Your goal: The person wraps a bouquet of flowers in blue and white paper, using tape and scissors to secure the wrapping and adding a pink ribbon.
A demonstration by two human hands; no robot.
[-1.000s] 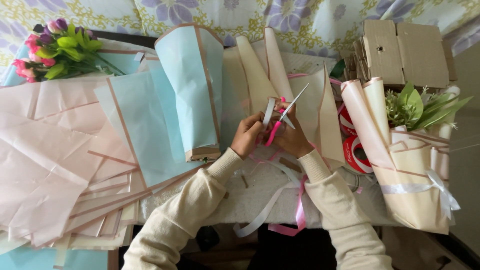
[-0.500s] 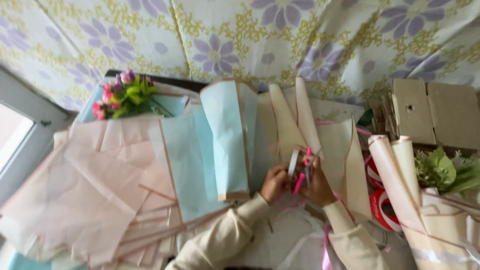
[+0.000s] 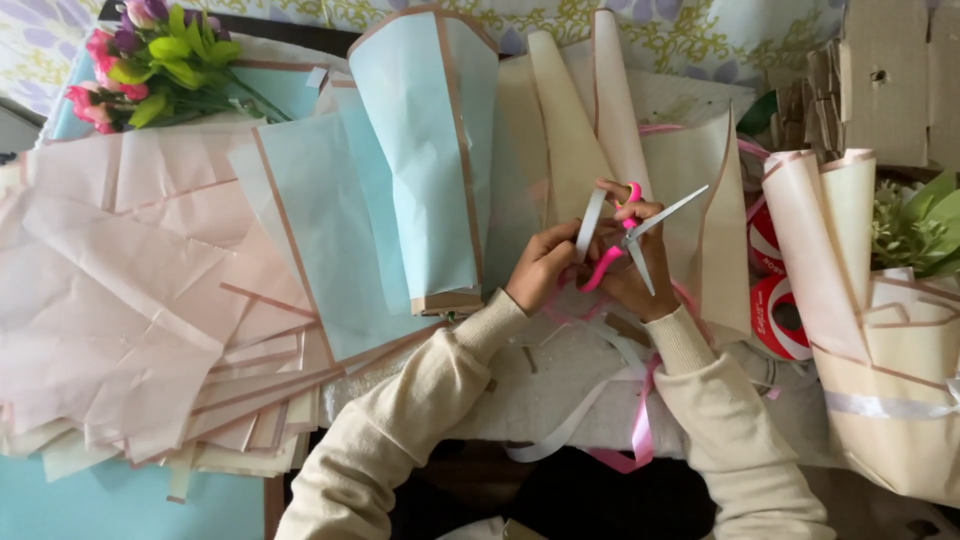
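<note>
While right hand [image 3: 640, 270] grips pink scissors [image 3: 625, 238], blades apart, left hand [image 3: 545, 268] pinches white ribbon [image 3: 590, 225].

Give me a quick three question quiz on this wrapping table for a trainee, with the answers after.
1. Which hand works the pink-handled scissors?
2. True or false: the scissor blades are spread open.
3. The bunch of pink and purple flowers lies at which corner: A far left, B far right, C near left?

Key
1. The right hand; the left hand holds a strip of white ribbon up to the blades.
2. True.
3. A.
</note>
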